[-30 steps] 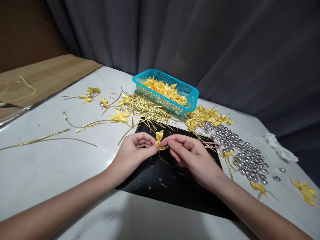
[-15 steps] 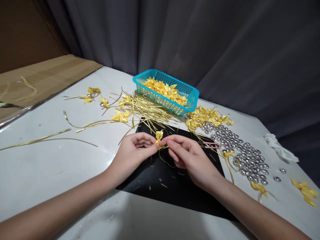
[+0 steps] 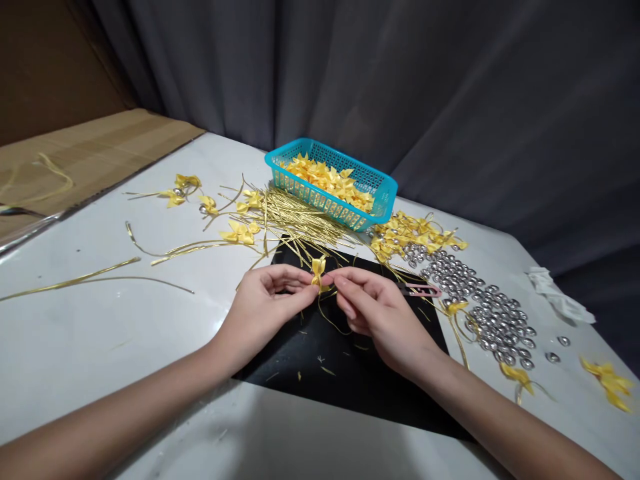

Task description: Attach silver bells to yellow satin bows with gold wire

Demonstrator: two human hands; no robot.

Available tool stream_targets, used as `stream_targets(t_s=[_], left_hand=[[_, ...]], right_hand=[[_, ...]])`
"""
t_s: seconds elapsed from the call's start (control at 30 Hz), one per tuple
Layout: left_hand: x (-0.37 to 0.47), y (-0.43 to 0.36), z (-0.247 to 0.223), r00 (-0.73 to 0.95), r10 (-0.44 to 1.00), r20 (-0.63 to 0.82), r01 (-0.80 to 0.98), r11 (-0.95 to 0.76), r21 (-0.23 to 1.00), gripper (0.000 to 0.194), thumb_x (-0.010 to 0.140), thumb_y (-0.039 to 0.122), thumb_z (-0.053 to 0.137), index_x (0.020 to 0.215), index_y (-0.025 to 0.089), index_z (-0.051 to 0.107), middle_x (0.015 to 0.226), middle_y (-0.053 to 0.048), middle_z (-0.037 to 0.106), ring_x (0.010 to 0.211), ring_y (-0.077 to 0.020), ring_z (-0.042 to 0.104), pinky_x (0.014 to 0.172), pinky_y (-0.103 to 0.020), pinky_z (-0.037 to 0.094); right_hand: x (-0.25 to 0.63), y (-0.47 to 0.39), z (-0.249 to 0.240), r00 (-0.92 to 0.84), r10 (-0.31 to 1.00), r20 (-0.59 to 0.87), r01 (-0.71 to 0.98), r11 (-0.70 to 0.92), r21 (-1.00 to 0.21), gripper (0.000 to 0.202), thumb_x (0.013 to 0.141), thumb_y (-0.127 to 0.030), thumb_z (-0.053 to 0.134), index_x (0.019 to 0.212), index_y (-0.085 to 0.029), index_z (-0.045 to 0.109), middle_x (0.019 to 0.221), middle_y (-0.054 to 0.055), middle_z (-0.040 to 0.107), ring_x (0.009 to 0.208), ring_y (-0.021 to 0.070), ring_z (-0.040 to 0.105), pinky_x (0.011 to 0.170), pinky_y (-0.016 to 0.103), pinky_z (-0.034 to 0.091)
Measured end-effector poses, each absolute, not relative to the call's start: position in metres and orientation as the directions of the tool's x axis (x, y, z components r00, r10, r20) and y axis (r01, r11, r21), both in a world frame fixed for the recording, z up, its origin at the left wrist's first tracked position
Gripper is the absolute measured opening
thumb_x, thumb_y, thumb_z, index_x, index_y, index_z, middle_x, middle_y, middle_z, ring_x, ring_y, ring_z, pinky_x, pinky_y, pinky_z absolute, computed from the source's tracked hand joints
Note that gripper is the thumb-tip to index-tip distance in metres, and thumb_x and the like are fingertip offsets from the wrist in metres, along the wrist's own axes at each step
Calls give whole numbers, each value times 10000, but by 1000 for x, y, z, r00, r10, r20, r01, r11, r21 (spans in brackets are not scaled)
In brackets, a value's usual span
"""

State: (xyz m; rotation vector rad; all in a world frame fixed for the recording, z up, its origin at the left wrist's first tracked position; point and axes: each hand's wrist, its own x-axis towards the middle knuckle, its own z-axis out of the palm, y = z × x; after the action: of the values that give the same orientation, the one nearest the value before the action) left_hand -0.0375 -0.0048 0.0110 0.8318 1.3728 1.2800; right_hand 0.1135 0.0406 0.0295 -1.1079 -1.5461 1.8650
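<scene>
1. One yellow bow (image 3: 319,267), above the black mat (image 3: 310,367), is pinched by your left hand (image 3: 265,303).
2. Your right hand (image 3: 377,307) pinches beside it, its hold hidden.
3. Beyond: blue basket (image 3: 391,200). Rightward: pink-handled tool (image 3: 425,290), tip unclear.

Satiny on the bow (image 3: 319,267), frame centre; smooth plastic on the basket (image 3: 386,199), upper middle; metallic gloss on the beads (image 3: 503,320), right.

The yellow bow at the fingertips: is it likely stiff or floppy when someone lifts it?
The yellow bow seems floppy, since it looks thin and folded. It should be light, being small beside the left hand. The cord below it probably bends easily, as it curves loosely.
</scene>
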Motion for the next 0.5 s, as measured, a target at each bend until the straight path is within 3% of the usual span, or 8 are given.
stream_targets(t_s=[0.5], left_hand=[[-38,-6,11,-252,951,-178,-75,164,984,163,598,287,760,637,151,680,634,-15,687,597,-125,604,567,-198,462]], right_hand=[[112,39,28,-571,771,-282,161,-232,-959,278,861,-369,531,933,-108,593,496,-78,334,402,18,194,373,167,98]])
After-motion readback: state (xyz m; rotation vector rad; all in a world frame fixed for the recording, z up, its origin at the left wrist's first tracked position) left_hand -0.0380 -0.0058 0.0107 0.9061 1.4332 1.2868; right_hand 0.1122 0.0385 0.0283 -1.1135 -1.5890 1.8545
